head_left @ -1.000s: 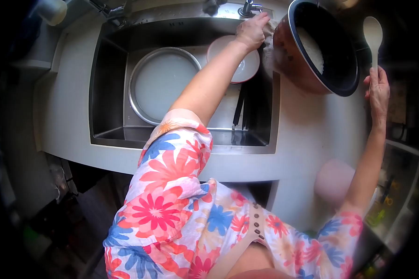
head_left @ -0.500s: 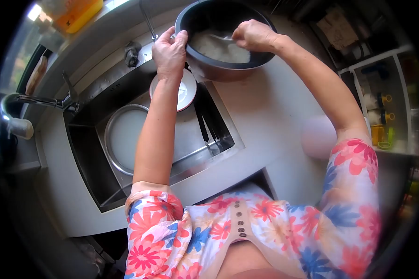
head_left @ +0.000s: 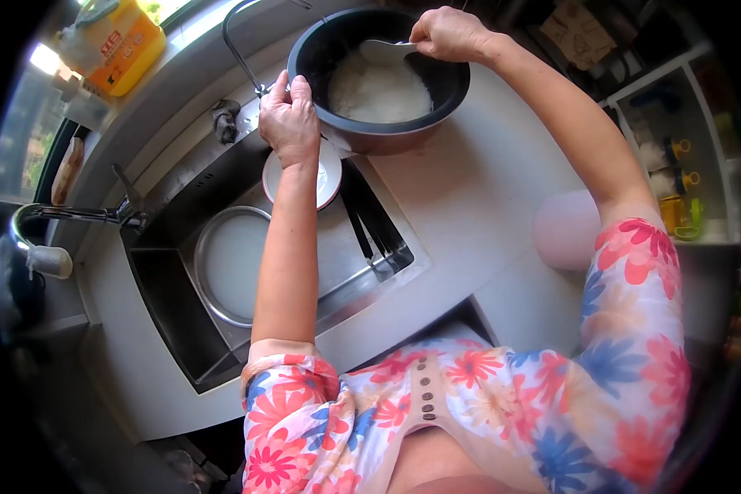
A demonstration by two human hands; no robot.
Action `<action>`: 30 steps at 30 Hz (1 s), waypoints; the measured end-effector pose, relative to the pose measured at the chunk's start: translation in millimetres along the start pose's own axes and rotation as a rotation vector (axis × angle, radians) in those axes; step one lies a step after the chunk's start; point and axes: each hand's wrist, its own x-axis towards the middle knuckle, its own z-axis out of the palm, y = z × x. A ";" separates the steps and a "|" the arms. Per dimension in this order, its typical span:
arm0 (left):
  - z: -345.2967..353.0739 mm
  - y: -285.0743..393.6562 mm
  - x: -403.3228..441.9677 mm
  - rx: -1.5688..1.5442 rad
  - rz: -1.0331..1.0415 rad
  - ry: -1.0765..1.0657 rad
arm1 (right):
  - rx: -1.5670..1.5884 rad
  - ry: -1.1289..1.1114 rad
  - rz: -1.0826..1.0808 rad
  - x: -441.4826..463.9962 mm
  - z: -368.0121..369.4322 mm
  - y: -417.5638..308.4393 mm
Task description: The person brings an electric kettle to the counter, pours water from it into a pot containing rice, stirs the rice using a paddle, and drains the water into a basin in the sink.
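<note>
A large dark-lined pot (head_left: 391,132) stands on the counter beyond the sink, with white cooked rice (head_left: 379,92) in its bottom. My left hand (head_left: 290,122) is closed at the pot's left rim, thumb and fingers around the edge. Over the far right of the pot, my right hand (head_left: 451,34) is closed around the handle of a pale rice paddle (head_left: 384,53). The paddle's blade is tilted inside the pot, above the rice near the far wall. Whether any rice sticks to it cannot be made out.
The sink (head_left: 169,280) holds a round metal pan (head_left: 230,263), a white bowl (head_left: 329,173) and dark-handled utensils (head_left: 358,218). Its faucet (head_left: 99,214) is at left. A yellow bottle (head_left: 123,49) stands by the window. A pinkish round object (head_left: 566,230) sits on the right counter.
My right hand has moved up toward the pot's far rim, lifting the paddle away from the rice. The left hand stays at the rim. The whole view has shifted slightly.
</note>
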 end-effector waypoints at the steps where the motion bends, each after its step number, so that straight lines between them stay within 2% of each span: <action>1: 0.5 0.1 0.5 0.018 0.011 0.007 | -0.101 -0.009 -0.026 -1.5 5.0 -1.0; 4: -1.4 8.0 -1.1 0.054 -0.004 -0.001 | -0.056 -0.162 -0.195 -19.2 8.9 -25.4; 5: -1.3 8.1 -1.6 0.046 0.009 0.004 | 0.070 -0.217 -0.240 -19.9 1.6 -28.2; 6: -1.2 6.9 -1.9 0.038 0.021 0.007 | 0.291 -0.324 -0.151 -23.0 -8.1 -30.5; 8: -1.5 2.8 -1.0 0.015 0.023 0.003 | 0.419 -0.343 -0.137 -32.2 -20.6 -42.1; 10: -0.1 -2.0 0.7 -0.019 0.006 -0.017 | 0.372 -0.396 -0.141 -34.1 -5.6 -47.7; 11: 0.9 -3.7 0.7 -0.055 0.004 -0.031 | 0.197 -0.249 -0.226 -28.4 11.6 -41.3; 14: 0.1 -5.7 3.4 -0.124 -0.016 -0.067 | 0.044 -0.101 -0.148 -16.6 9.5 -27.3; 16: 0.7 -3.4 3.3 -0.127 -0.052 -0.085 | 0.148 -0.034 -0.047 -11.3 0.2 -18.6; 18: -1.7 3.4 0.3 -0.134 -0.073 -0.110 | 0.049 0.069 0.031 -4.4 10.9 -22.2; 20: -0.2 7.2 0.1 -0.103 -0.064 -0.072 | -0.014 -0.001 -0.053 -6.4 33.5 -35.0; 22: -1.7 9.7 1.3 -0.105 -0.072 -0.100 | 0.070 -0.019 -0.147 -15.8 36.1 -41.3; 25: -2.3 8.7 0.1 -0.109 -0.075 -0.111 | 0.077 0.099 -0.060 -18.1 22.1 -30.9; 28: 1.4 5.3 1.3 -0.124 -0.057 -0.099 | 0.015 0.123 0.017 -8.6 30.4 -40.1; 30: 1.7 3.2 3.0 -0.140 -0.063 -0.102 | 0.072 0.138 -0.134 -15.4 44.0 -51.5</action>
